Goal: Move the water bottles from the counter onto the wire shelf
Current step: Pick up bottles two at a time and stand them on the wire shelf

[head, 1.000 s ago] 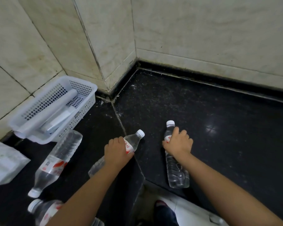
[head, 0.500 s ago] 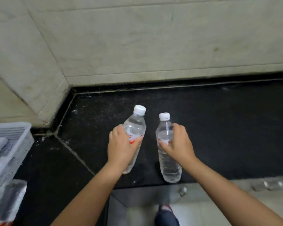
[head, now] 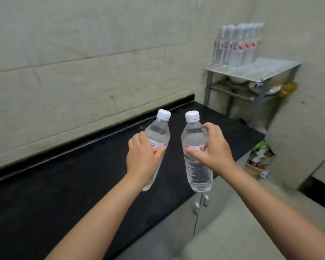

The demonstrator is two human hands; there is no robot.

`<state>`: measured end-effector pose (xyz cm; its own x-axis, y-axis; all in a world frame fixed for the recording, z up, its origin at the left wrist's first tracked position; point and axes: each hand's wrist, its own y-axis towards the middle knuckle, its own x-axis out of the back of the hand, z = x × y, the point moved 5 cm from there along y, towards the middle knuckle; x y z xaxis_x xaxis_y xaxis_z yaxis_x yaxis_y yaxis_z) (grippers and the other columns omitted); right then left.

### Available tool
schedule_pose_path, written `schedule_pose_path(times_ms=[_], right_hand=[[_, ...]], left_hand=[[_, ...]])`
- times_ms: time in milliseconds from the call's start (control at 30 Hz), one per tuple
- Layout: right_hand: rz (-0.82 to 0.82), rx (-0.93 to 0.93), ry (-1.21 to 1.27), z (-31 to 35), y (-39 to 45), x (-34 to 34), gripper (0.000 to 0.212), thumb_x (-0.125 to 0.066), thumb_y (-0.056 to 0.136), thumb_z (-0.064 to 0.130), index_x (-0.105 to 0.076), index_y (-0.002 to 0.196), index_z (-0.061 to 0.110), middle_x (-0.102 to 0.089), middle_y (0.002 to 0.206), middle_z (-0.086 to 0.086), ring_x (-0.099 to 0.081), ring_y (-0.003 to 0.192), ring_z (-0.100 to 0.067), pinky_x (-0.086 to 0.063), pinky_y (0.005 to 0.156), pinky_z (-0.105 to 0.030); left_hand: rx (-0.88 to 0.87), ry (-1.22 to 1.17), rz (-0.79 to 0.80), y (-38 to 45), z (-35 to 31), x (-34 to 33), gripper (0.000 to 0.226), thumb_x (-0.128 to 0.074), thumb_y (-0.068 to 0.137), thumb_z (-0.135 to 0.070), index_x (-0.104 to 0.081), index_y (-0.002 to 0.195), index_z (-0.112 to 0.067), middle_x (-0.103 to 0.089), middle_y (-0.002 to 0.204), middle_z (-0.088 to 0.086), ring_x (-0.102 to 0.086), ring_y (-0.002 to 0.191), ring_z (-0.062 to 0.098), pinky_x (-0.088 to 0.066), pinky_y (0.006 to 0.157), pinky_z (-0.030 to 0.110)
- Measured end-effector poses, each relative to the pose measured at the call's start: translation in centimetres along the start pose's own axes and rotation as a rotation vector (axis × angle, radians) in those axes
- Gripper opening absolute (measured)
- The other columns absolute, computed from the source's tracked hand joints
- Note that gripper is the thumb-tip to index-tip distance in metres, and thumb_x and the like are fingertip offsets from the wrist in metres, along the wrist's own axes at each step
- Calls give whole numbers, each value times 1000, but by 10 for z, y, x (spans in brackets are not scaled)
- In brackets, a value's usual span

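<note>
Both water bottles had risen off the counter (head: 83, 184): left hand (head: 142, 160) clasped the left water bottle (head: 159, 131), right hand (head: 214, 149) the right water bottle (head: 197, 173), mid-body (full, probably weighty, slick).

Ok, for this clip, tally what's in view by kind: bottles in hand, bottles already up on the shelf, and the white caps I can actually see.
Water bottles held: 2, one in the left hand and one in the right hand
Bottles standing on the wire shelf: a blurred row, roughly 6, exact count unclear
White caps clearly visible: 2
Total bottles: about 8
</note>
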<state>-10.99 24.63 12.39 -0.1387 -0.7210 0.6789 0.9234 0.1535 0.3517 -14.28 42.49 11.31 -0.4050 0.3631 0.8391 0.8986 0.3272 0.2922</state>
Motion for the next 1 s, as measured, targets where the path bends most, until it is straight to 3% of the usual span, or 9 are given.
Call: schedule_pose_path(times_ms=[100,267,433,700,900,1000], right_hand=[[-84,7,-41,-55,29,56,60,-74,70,24,-44,120,9,-47,119,-9,-49,107,-23,-34,77,-24],[-180,19,-208,-125,82,140,68,-72,72,29,-39,127,6,-46,123,-15,-46,114,-29,-43,87,-40],[-316,11,-215,-181,145,207,62,-72,71,25,-43,123,7,-49,121,-15,-47,113,-31,-43,83,-36],[-434,38,-217,-254,291,264,67,-73,72,26,-41,127,6,-48,129,-13,-45,118,-28,-38,91,-33],[-437,87,-140,-292,423,286,68,-75,71,26,-40,127,9,-48,126,-11,-48,114,-25,-35,81,-24],[-435,96,-87,-320,480,292,70,-76,70,27,-40,127,8,-47,129,-11,-48,116,-24,-35,83,-25]], left_hand=[[-11,-8,25,20,-74,-40,55,-58,86,-43,-42,120,-4,-47,125,11,-41,117,25,-43,87,33],[-73,-16,11,58,-191,-87,55,-55,88,-45,-41,120,-3,-47,124,12,-41,117,25,-43,86,32],[-152,23,-39,109,-282,-122,57,-51,89,-48,-42,118,-1,-48,121,14,-42,114,27,-41,87,32],[-241,-28,-166,239,-372,-174,58,-51,89,-48,-44,115,3,-49,119,18,-43,110,31,-37,91,34],[-237,-73,-185,354,-434,-202,58,-51,88,-51,-43,115,-1,-47,120,13,-41,110,25,-36,88,30],[-221,-74,-201,397,-461,-221,58,-52,88,-50,-42,116,-1,-47,121,14,-42,111,27,-35,89,31]])
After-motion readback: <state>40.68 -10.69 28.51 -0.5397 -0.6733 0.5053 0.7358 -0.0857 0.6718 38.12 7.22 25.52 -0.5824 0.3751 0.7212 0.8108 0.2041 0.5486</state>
